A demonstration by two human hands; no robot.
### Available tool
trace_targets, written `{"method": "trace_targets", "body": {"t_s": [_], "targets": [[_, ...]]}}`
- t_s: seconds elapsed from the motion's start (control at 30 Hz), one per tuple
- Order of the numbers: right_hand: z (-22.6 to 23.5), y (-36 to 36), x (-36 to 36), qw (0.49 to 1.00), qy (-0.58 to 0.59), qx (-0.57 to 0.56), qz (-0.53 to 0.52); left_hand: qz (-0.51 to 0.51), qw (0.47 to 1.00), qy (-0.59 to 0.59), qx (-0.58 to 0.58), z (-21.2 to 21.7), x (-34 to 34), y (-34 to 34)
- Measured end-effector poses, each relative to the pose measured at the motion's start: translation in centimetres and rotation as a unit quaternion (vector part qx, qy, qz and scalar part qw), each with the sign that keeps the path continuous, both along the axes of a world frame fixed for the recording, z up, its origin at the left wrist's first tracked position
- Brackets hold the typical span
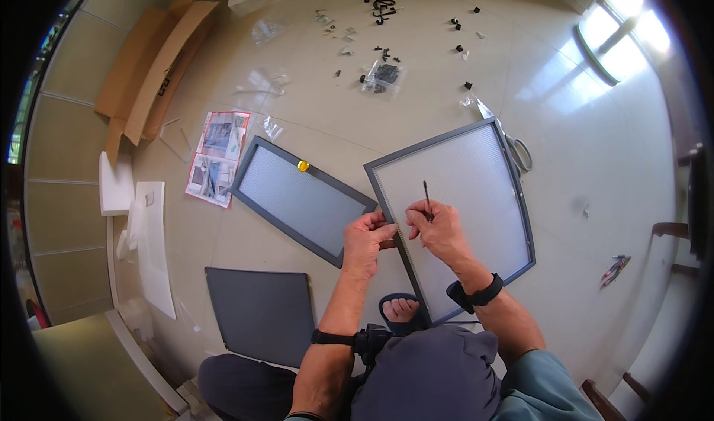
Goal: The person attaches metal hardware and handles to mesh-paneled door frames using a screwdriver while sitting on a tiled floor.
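Note:
A large grey-framed panel (461, 175) with a translucent ribbed sheet leans in front of me, its lower edge by my slippered foot. My left hand (364, 241) pinches the panel's left frame edge between thumb and fingers. Just to the right, over the sheet, my right hand (439, 231) is closed around a thin dark stick-like tool (426, 189), whose tip points away from me. I cannot make out its kind. Left of the panel lies a smaller framed panel (297, 201) with a yellow round piece (303, 166) on its frame.
Scissors (518, 152) lie partly under the large panel's right side. A plain dark panel (260, 309), a printed sheet (218, 157) and an opened cardboard box (152, 71) are on the left. Small black parts and a bag (384, 75) lie ahead; pliers (615, 270) lie right.

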State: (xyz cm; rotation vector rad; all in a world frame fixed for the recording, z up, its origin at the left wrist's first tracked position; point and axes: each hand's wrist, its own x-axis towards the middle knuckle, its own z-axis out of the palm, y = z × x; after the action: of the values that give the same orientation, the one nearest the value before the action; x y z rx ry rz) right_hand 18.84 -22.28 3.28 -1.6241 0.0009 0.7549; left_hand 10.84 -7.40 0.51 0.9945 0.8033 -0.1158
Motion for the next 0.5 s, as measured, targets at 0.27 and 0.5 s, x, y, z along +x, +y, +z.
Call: {"method": "trace_targets", "body": {"t_s": [0.27,0.5], "targets": [[0.0,0.9,-1.2,0.947,-0.303,-0.093,0.050,0.003,1.000,-0.021,-0.018,-0.3,-0.7,-0.2],[0.2,1.3,-1.9,0.952,-0.296,-0.070,0.012,0.046,0.998,-0.042,-0.004,0.4,-0.5,-1.3]]}}
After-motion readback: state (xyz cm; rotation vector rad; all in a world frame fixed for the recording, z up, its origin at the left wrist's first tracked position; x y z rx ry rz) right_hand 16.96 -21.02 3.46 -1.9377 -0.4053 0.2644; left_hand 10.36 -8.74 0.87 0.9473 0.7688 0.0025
